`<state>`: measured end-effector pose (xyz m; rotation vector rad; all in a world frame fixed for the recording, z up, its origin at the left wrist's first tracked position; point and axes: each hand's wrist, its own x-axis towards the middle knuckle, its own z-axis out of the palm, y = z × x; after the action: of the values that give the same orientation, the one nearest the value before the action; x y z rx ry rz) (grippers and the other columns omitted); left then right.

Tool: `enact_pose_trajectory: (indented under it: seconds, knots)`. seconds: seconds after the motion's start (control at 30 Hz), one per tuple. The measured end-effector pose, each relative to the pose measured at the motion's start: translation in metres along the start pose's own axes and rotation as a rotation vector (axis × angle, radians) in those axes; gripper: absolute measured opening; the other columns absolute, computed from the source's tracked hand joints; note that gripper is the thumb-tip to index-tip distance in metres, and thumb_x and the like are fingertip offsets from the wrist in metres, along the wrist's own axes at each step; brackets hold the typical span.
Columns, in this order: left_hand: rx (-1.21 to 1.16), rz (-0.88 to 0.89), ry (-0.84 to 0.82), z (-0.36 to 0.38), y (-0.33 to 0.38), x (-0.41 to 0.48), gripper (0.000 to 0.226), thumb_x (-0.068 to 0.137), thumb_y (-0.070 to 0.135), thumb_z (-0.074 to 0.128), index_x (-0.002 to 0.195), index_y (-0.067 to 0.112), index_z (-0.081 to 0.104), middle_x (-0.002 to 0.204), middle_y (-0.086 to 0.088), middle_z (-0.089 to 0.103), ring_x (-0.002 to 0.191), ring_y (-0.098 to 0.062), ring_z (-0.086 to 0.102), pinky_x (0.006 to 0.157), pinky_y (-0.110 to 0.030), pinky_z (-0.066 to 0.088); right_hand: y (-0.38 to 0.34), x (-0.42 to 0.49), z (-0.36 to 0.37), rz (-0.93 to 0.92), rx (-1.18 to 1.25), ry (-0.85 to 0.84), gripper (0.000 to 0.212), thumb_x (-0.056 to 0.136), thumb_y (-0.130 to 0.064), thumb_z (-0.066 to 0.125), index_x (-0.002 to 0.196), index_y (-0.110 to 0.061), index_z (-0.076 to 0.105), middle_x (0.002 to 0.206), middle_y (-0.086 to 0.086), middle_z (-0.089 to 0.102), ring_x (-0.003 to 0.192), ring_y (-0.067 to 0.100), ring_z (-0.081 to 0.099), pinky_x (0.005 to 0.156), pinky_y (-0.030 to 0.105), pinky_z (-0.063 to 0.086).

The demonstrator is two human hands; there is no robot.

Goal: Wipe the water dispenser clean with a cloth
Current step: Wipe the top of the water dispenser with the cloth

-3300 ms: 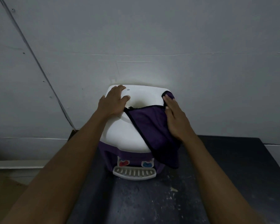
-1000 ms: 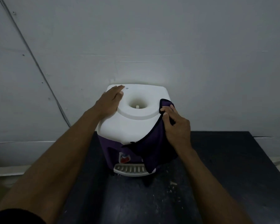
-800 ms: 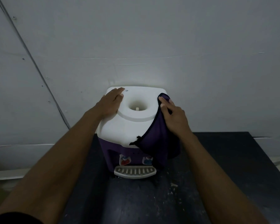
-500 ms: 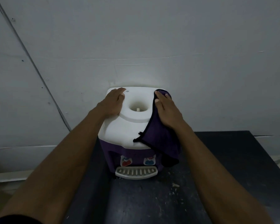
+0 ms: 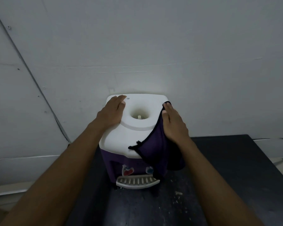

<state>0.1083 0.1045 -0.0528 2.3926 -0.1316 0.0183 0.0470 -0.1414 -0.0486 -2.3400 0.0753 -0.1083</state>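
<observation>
The water dispenser [image 5: 121,144] is white-topped over purple, the cloth [image 5: 158,152] purple with black edging, the table [image 5: 227,176] black.

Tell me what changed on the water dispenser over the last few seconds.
The right hand slid the purple cloth off the middle of the water dispenser top, uncovering the round well. It then went down the right side and back up toward the rear right corner, where it now presses the cloth flat. The left hand stayed flat on the top's left rear; the dispenser stayed put on the dark table.
</observation>
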Motion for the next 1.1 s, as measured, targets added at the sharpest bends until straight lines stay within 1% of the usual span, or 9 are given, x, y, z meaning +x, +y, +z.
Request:
enact_pose_trajectory:
  seconds: [0.23,0.4,0.53,0.6,0.7,0.83,0.97,1.03,1.1]
  knots:
    - [0.02,-0.017,0.05,0.001,0.009,-0.007,0.044,0.109,0.041,0.024,0.152,0.041,0.036,0.163,0.01,0.032,0.152,-0.015,0.025,0.12,-0.05,0.025,0.001,0.069,-0.003,-0.042,0.018,-0.162,0.048,0.113,-0.037,0.022,0.158,-0.029,0.036,0.168,-0.012,0.023,0.157,0.014,0.011,0.127,0.04,0.011]
    - [0.047,-0.062,0.103,0.003,0.017,-0.011,0.043,0.109,0.038,0.027,0.15,0.041,0.039,0.163,0.01,0.032,0.148,-0.02,0.032,0.114,-0.047,0.028,0.005,0.076,-0.01,-0.041,0.086,-0.158,0.047,0.114,-0.028,0.024,0.159,-0.021,0.035,0.168,-0.006,0.025,0.156,0.012,0.019,0.122,0.022,0.01]
    - [0.055,-0.078,0.12,0.004,0.017,-0.012,0.043,0.109,0.038,0.028,0.15,0.041,0.04,0.162,0.011,0.033,0.148,-0.015,0.031,0.112,-0.046,0.029,0.011,0.067,-0.015,0.11,0.273,-0.138,0.047,0.114,-0.031,0.023,0.16,-0.028,0.029,0.165,-0.008,0.029,0.149,0.013,0.031,0.12,0.024,0.022]
    - [0.065,-0.076,0.124,0.005,0.017,-0.012,0.042,0.108,0.041,0.029,0.149,0.042,0.04,0.159,0.012,0.035,0.146,-0.015,0.034,0.11,-0.046,0.031,0.014,0.062,-0.015,0.241,0.413,-0.111,0.046,0.113,-0.036,0.027,0.157,-0.028,0.038,0.155,-0.003,0.043,0.136,0.016,0.045,0.113,0.028,0.035]
    - [0.095,-0.104,0.092,0.005,0.015,-0.009,0.045,0.105,0.054,0.031,0.149,0.045,0.037,0.162,0.014,0.031,0.148,-0.014,0.032,0.111,-0.047,0.03,0.021,0.057,-0.014,0.446,0.546,-0.098,0.054,0.109,-0.048,0.039,0.146,-0.011,0.053,0.138,0.008,0.06,0.116,0.024,0.059,0.104,0.034,0.047]
    - [0.117,-0.104,0.082,0.006,0.015,-0.009,0.05,0.1,0.065,0.033,0.147,0.048,0.036,0.16,0.018,0.032,0.146,-0.014,0.035,0.109,-0.047,0.031,0.034,0.051,-0.011,0.538,0.687,-0.111,0.052,0.108,-0.045,0.045,0.141,-0.007,0.056,0.132,0.008,0.063,0.089,0.017,0.061,0.087,0.03,0.049]
    - [0.127,-0.112,0.106,0.003,0.019,-0.012,0.054,0.099,0.068,0.037,0.148,0.045,0.04,0.159,0.018,0.037,0.144,-0.017,0.039,0.111,-0.045,0.032,0.045,0.05,-0.015,0.568,0.761,-0.163,0.045,0.106,-0.044,0.05,0.132,-0.008,0.057,0.104,0.001,0.065,0.083,0.015,0.06,0.062,0.026,0.047]
    - [0.173,-0.119,0.181,0.002,0.027,-0.016,0.051,0.099,0.065,0.042,0.144,0.042,0.049,0.153,0.018,0.047,0.138,-0.017,0.047,0.108,-0.042,0.035,0.051,0.05,-0.014,0.57,0.817,-0.199,0.032,0.106,-0.04,0.053,0.121,-0.012,0.061,0.097,0.001,0.066,0.083,0.016,0.062,0.061,0.026,0.048]
    - [0.266,-0.092,0.326,0.001,0.033,-0.022,0.044,0.099,0.06,0.048,0.136,0.039,0.06,0.141,0.015,0.061,0.128,-0.019,0.057,0.102,-0.037,0.041,0.059,0.055,-0.009,0.524,0.876,-0.189,0.025,0.105,-0.031,0.057,0.12,-0.013,0.067,0.105,0.003,0.071,0.088,0.014,0.066,0.065,0.024,0.052]
